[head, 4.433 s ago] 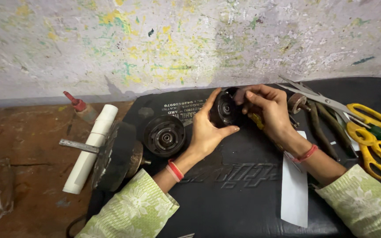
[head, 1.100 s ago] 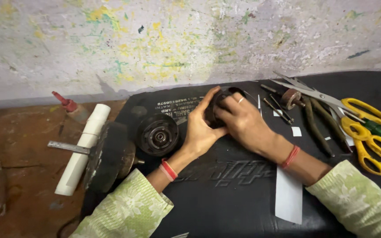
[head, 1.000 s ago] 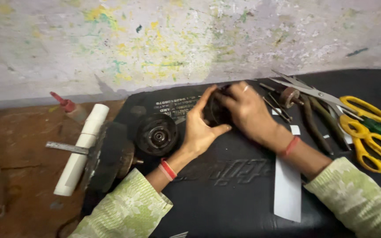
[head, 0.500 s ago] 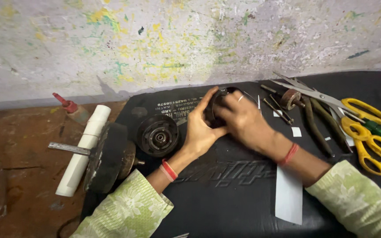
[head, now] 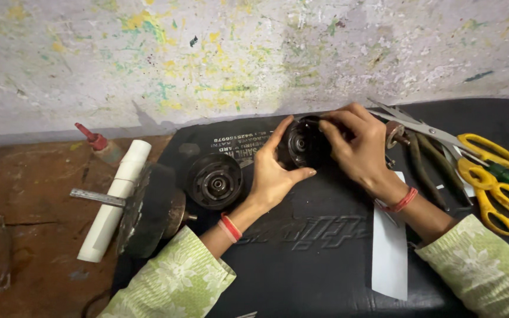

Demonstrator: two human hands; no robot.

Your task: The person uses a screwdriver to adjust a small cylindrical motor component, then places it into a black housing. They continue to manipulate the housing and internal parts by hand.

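My left hand [head: 275,171] cups a round black mechanical part [head: 301,143] from its left side, thumb under it, on a black mat [head: 301,259]. My right hand [head: 357,144] grips the same part from the right, fingers curled over its top edge. A second round black part [head: 213,181] with a metal hub lies flat on the mat just left of my left hand. Both wrists wear red bands and light green patterned sleeves.
A wire brush wheel on a shaft [head: 148,206], a white tube [head: 115,197] and a red-capped bottle [head: 98,144] lie at the left. Scissors with yellow handles [head: 490,176], pliers [head: 425,165] and a white paper strip [head: 389,253] lie at the right. A paint-speckled wall stands behind.
My right hand has shifted slightly on the round part, its fingers moving from over the top to its upper right edge. The left hand keeps its hold.
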